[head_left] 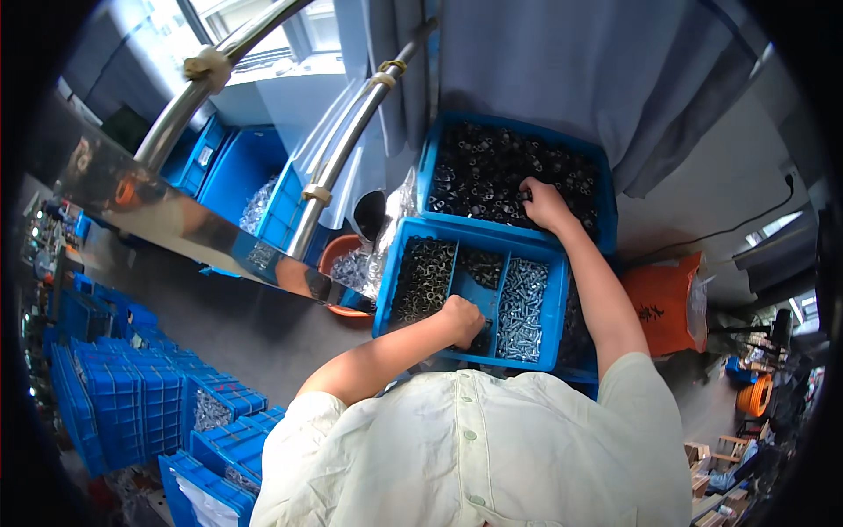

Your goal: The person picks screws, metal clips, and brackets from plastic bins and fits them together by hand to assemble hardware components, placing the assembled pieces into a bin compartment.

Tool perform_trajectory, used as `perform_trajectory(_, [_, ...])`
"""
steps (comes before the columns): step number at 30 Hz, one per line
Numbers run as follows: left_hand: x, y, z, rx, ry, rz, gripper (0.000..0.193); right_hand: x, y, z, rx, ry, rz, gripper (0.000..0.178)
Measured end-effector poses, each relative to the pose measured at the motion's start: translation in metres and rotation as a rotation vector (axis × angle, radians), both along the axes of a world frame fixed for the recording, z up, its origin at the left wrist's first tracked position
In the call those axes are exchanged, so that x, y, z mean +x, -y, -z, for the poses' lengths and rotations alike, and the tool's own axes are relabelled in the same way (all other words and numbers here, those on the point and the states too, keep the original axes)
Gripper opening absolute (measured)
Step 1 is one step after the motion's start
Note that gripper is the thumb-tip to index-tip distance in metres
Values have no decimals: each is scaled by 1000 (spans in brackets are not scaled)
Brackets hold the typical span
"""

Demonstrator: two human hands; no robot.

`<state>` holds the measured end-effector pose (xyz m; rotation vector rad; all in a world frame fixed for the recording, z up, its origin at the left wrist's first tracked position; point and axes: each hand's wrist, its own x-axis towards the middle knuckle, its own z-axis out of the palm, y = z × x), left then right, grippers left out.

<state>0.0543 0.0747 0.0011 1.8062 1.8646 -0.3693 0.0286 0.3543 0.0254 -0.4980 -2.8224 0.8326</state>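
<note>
Through my remote feed I see a rectangular blue plastic bin (pixel 608 200) filled with small glossy black pieces (pixel 479 167), many ring-shaped. Just in front sits an upright blue plastic divided tray (pixel 555 307): brassy rings (pixel 426 272) left, small dark pieces (pixel 481 266) in the middle, silver metal bolts (pixel 524 307) right.

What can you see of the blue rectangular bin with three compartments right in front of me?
The blue rectangular bin with three compartments looks like moulded plastic, open-topped and upright, with two lengthwise dividers. At left lie small brassy, ring-like pieces, in the middle small black pieces, at right silvery, screw-like pieces. It sits just nearer than a larger blue bin of black parts. The left hand is over the middle section; whether it touches the bin is unclear.
</note>
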Motion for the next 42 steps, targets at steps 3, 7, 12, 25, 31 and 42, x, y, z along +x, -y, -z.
perform_trajectory(3, [-3, -2, -5, 38, 16, -9, 32, -18, -12, -1, 386, 264, -143, 30])
perform_trajectory(7, [-17, 4, -46, 64, 143, -74, 29, -22, -8, -13, 322, 427, -174, 29])
perform_trajectory(12, [-46, 8, -81, 223, 467, -243, 29, -4, 8, -19, 144, 146, -77, 21])
perform_trajectory(25, [-45, 15, -55, 359, 1022, -356, 23, -4, -9, -2, 91, -106, 52, 22])
perform_trajectory(31, [-78, 21, -104, 487, 977, -487, 23, 64, 67, -40, -1901, -114, 248, 23])
perform_trajectory(42, [-33, -28, -101, 431, 333, -59, 21, 119, 164, -13, -2001, -207, 655, 23])
